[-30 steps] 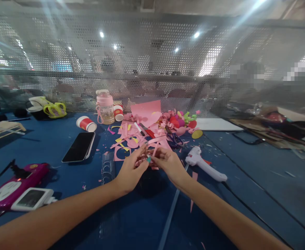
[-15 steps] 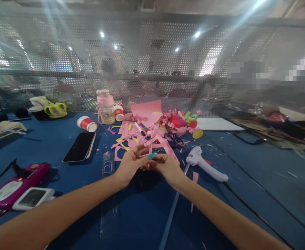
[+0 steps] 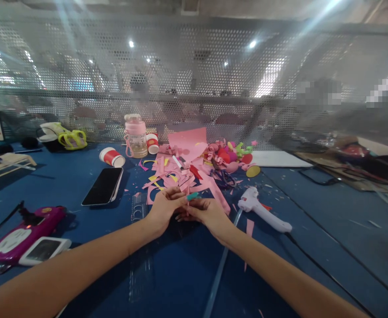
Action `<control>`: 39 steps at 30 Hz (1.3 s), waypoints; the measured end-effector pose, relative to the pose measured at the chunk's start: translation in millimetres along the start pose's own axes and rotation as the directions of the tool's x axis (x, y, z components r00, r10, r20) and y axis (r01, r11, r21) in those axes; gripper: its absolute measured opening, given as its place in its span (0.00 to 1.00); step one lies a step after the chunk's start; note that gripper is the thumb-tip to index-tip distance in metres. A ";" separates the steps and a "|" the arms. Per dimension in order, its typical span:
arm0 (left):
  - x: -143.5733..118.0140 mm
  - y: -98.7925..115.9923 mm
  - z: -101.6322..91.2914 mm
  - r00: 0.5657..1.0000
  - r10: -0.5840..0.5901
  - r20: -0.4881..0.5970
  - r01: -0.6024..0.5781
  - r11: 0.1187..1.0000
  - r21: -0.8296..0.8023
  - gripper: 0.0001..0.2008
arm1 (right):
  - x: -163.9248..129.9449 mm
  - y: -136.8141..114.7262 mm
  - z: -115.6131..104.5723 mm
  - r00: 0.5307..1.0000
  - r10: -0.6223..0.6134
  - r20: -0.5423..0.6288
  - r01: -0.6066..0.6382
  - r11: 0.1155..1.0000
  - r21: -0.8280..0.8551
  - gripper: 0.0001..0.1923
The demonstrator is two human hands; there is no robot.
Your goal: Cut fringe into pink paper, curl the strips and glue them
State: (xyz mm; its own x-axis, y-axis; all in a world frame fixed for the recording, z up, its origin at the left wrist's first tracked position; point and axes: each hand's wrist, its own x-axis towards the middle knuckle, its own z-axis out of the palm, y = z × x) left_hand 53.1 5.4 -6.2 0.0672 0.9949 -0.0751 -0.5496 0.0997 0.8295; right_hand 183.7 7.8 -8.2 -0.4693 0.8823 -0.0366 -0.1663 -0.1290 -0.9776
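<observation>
Both hands meet over the pink paper scraps

Left hand (image 3: 162,210) and right hand (image 3: 207,212) pinch a pink paper strip (image 3: 188,194) between fingers; glue gun (image 3: 262,210) at three o'clock, phone (image 3: 103,186) at ten, open blue surface (image 3: 329,229) rightward.

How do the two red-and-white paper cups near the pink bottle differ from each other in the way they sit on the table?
The left paper cup lies tipped on its side, out on the blue table, apart from the pink bottle. The right paper cup stands upright, close against the bottle's right side and partly hidden by it. The left one sits nearer the phone. Both share a red band on white.
</observation>
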 end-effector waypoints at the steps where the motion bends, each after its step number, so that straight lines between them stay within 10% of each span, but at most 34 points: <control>1: 0.8 -0.3 -0.7 1.000 0.005 -0.009 -0.005 1.000 0.009 0.21 | -0.3 0.2 0.2 1.000 0.006 -0.002 -0.006 1.000 -0.011 0.11; 12: 6.4 5.5 -1.2 0.986 0.031 -0.161 -0.037 0.999 -0.039 0.24 | -6.1 -19.1 -2.7 0.946 -0.172 -0.274 0.219 0.965 0.147 0.09; 39: 2.8 4.4 -3.4 0.988 0.152 -0.013 -0.144 0.959 0.245 0.12 | -5.0 -26.3 -5.7 0.948 -0.133 -0.289 0.182 0.972 0.151 0.07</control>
State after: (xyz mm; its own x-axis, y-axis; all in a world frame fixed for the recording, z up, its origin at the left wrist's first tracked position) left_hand 48.0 8.6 -4.7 -0.0286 0.9986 0.0448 -0.3322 -0.0518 0.9418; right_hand 195.4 9.4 16.5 -0.1725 0.9844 0.0355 -0.3776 -0.0328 -0.9254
